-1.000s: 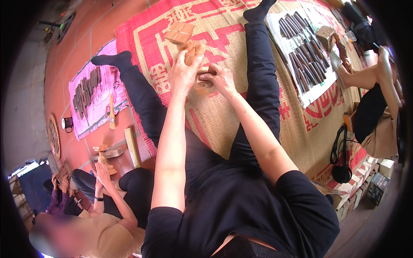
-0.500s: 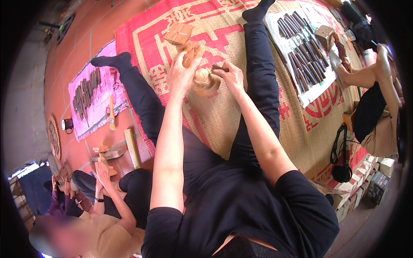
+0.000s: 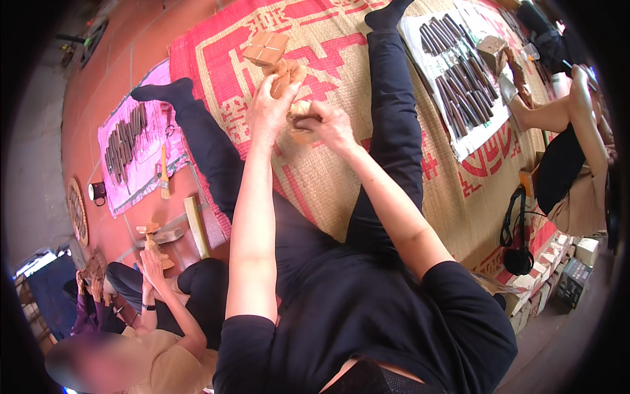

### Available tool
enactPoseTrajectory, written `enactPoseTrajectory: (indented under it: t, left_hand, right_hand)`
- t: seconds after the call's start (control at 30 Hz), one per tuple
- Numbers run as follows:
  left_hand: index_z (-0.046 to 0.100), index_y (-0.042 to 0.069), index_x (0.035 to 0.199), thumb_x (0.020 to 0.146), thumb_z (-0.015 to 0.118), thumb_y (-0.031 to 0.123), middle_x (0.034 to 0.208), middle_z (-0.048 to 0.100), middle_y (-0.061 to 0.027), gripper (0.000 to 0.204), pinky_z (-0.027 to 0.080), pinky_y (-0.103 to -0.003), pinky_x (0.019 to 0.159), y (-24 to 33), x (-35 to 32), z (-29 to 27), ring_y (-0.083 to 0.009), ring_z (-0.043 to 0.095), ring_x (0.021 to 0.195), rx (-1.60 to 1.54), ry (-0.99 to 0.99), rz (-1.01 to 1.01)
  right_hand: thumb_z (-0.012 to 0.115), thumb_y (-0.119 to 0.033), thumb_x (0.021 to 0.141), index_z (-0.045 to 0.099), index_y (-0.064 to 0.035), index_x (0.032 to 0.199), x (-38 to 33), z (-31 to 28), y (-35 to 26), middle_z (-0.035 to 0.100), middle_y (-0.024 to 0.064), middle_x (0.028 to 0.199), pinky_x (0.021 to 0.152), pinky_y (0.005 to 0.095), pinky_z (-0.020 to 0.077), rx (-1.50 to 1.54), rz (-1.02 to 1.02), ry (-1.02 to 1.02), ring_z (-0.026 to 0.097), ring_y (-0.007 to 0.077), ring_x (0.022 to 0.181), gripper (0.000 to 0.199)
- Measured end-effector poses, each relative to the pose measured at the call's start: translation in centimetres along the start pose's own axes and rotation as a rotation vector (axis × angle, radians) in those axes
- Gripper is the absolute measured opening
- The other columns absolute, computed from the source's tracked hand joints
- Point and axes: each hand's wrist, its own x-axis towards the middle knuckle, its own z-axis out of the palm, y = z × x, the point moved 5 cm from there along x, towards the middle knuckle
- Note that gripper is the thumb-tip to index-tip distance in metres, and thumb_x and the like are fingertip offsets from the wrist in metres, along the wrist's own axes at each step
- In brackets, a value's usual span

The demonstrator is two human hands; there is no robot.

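**Q:** Where is the workpiece, and which step is in hand?

**A:** The tan carved wooden workpiece [image 3: 285,69], with a square, line-marked block at its far end, is between the spread black-trousered legs [image 3: 396,111], over the red-and-straw woven mat [image 3: 314,184]. Contact with the mat cannot be confirmed. The step appears to be detail work on the rounded near end.

**Q:** State the hand conditions.

**A:** The left hand [image 3: 266,108] is wrapped around the middle section, thumb on the right side; its forearm runs almost straight ahead. The right hand [image 3: 331,128] is at the near end, fingers curled, forearm slanting inward. Blur prevents confirming whether those fingers grip a tool.

**Q:** What does the next move call for?

**A:** In my judgement, a firm left grip and short, controlled right-hand motion, clear of the left thumb.

**Q:** Surrounding equipment?

**A:** Dark-handled tools [image 3: 459,88] on a white cloth [image 3: 463,148], right; more dark slim tools [image 3: 123,144] on a pink cloth [image 3: 146,178], left.
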Motion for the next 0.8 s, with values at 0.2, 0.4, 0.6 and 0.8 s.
enactPoseTrajectory:
  t: [0.2, 0.4, 0.6, 0.8]
  left_hand:
    - [0.054, 0.011, 0.136, 0.079, 0.062, 0.066, 0.132, 0.06, -0.0191, 0.08, 0.044, -0.043, 0.1, -1.2, 0.7, 0.7, -0.0341, 0.057, 0.123, -0.026, -0.006, -0.034]
    - [0.056, 0.011, 0.134, 0.078, 0.061, 0.067, 0.129, 0.061, -0.019, 0.08, 0.044, -0.043, 0.101, -0.8, 1.2, 0.5, -0.0344, 0.058, 0.121, -0.048, -0.019, -0.045]
    - [0.055, 0.011, 0.135, 0.078, 0.061, 0.068, 0.133, 0.059, -0.0182, 0.081, 0.043, -0.042, 0.102, -1.0, 1.1, 0.6, -0.033, 0.055, 0.125, -0.054, -0.017, -0.041]
    - [0.054, 0.011, 0.137, 0.078, 0.061, 0.068, 0.133, 0.059, -0.0196, 0.082, 0.042, -0.042, 0.103, -1.0, 1.0, 0.2, -0.033, 0.055, 0.125, -0.063, -0.008, -0.043]
  right_hand:
    - [0.08, -0.029, 0.075, 0.065, -0.0041, 0.079, 0.6, -0.9, 6.6, 0.071, 0.01, 0.075, 0.065, 0.0351, 0.0508, 0.061, 0.404, 0.129, 0.067, 0.0193, 0.068, 0.03]
    - [0.078, -0.029, 0.079, 0.064, -0.0053, 0.085, 0.2, 0.2, 1.7, 0.069, 0.009, 0.079, 0.067, 0.0375, 0.0514, 0.25, 0.253, -0.004, 0.067, 0.0196, 0.071, 0.028]
    - [0.078, -0.034, 0.078, 0.063, -0.0059, 0.081, 1.0, 0.1, 5.3, 0.068, 0.0106, 0.076, 0.067, 0.0393, 0.0486, 0.126, 0.232, 0.034, 0.067, 0.0257, 0.072, 0.032]
    - [0.079, -0.029, 0.078, 0.064, -0.0091, 0.081, 1.3, -0.5, 1.9, 0.067, 0.0096, 0.074, 0.066, 0.0359, 0.05, 0.173, 0.109, 0.083, 0.067, 0.0216, 0.07, 0.025]
